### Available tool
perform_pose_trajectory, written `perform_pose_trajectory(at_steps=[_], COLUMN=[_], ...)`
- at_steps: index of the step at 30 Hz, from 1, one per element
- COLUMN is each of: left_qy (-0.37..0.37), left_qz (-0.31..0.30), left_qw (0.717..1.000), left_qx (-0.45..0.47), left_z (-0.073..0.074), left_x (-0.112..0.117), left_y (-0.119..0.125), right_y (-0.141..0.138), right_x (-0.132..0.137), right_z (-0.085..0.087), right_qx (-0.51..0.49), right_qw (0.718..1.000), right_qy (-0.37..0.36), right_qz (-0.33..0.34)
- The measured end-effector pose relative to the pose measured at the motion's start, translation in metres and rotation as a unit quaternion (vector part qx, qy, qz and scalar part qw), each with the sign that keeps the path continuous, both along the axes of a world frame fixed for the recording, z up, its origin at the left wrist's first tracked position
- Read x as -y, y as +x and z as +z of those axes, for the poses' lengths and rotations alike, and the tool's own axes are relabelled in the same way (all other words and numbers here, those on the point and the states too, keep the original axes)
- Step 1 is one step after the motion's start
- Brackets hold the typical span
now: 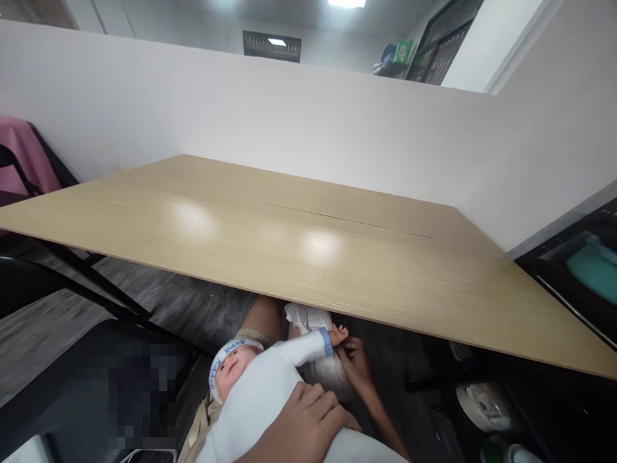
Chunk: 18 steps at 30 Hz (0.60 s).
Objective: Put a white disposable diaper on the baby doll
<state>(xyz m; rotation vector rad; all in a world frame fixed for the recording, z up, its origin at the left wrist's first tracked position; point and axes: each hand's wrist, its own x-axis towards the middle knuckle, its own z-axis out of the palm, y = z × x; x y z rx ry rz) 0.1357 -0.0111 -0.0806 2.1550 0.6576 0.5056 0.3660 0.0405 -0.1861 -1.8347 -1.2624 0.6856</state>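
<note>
A baby doll (260, 386) in a white outfit with blue cuffs lies on its back across my lap, its head to the left. It wears a white cap (222, 361) with blue lettering. My left hand (311, 418) rests flat on the doll's body, fingers slightly spread. Beside the doll's outstretched hand (338, 334), my right hand (355, 363) has its fingers curled in; what they hold, if anything, is hidden. A crumpled white item (308, 317), perhaps a cloth or diaper, lies on my thigh under the table edge.
A light wooden table (241, 225) stands ahead, its front edge just above my lap. White walls (313, 122) rise behind it. At left is a black chair (87, 386) with a blurred patch. Dark shelving with a teal item (592, 267) is at right.
</note>
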Motion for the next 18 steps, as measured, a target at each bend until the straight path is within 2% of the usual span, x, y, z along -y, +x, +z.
perform_pose_trajectory(at_steps=[3,5,7,9,11,13,16,18], left_qy=[0.024,0.046,0.064,0.076,0.095,0.120,0.128,0.112], left_qz=[0.000,-0.008,-0.018,-0.023,-0.032,-0.055,-0.094,-0.103], left_qw=[1.000,0.999,0.997,0.996,0.994,0.990,0.987,0.988], left_qx=[-0.005,-0.020,-0.035,-0.042,-0.046,-0.046,-0.020,0.013], left_z=[-0.007,-0.010,-0.012,-0.013,-0.012,-0.007,0.006,0.011], left_x=[0.002,0.003,0.005,0.007,0.009,0.010,0.009,0.010], left_y=[0.001,0.002,0.002,0.001,0.000,-0.001,-0.008,-0.021], right_y=[0.008,0.005,-0.004,-0.017,-0.032,-0.046,-0.065,-0.073], right_x=[0.026,0.039,0.045,0.041,0.029,0.014,-0.005,-0.010], right_z=[0.023,0.044,0.066,0.083,0.094,0.101,0.107,0.112], right_qx=[0.037,0.094,0.166,0.220,0.250,0.270,0.290,0.297], right_qw=[0.998,0.990,0.972,0.948,0.921,0.895,0.871,0.859], right_qy=[0.047,0.105,0.162,0.178,0.143,0.080,-0.017,-0.050], right_qz=[-0.031,-0.018,0.042,0.144,0.263,0.346,0.397,0.413])
